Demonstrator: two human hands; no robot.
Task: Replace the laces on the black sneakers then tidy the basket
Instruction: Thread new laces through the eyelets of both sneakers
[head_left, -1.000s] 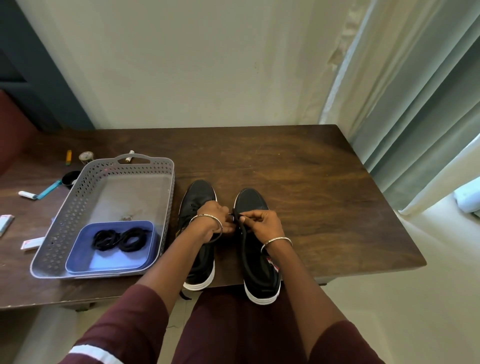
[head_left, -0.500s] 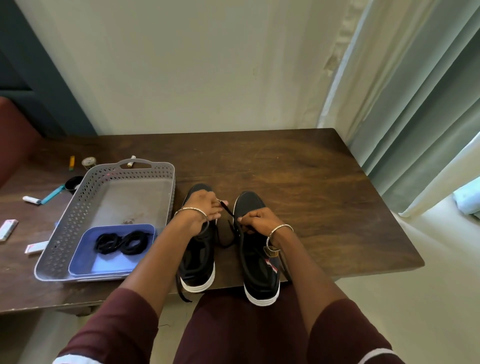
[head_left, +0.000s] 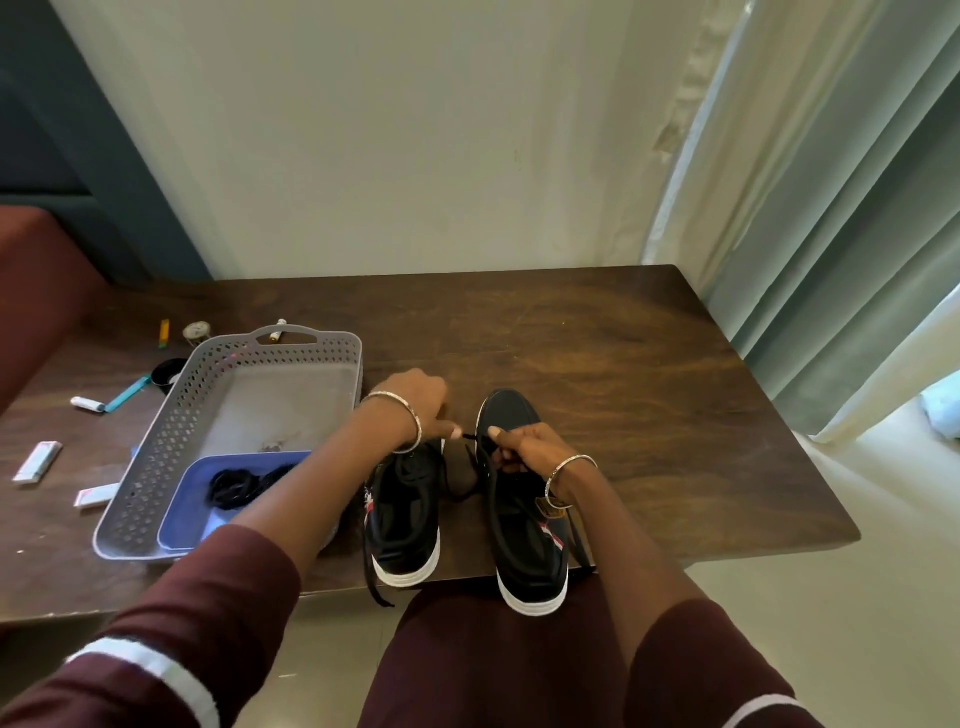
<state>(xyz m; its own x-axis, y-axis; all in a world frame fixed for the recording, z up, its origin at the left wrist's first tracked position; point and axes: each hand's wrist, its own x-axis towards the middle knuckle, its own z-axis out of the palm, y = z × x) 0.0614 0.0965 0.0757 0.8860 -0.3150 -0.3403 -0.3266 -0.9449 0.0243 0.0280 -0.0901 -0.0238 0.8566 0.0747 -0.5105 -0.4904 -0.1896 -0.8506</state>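
With left hand (head_left: 410, 408), pinches the tip of a black lace (head_left: 470, 436) above the left sneaker (head_left: 402, 525); with right hand (head_left: 524, 449), grips the same lace in curled fingers over the right sneaker (head_left: 527, 540), both at the near edge of the table (head_left: 649, 395). Left of these: grey basket (head_left: 171, 441) containing a blue tray (head_left: 189, 512) of coiled black laces (head_left: 234, 486), partly masked by the left forearm (head_left: 311, 499). Further left: teal-handled tool (head_left: 124, 392), white packets (head_left: 36, 461).

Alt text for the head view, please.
The left hand and right hand pinch a black lace of the right sneaker, beside the left sneaker on a wooden table. A grey basket to their left holds a blue tray with coiled black laces.
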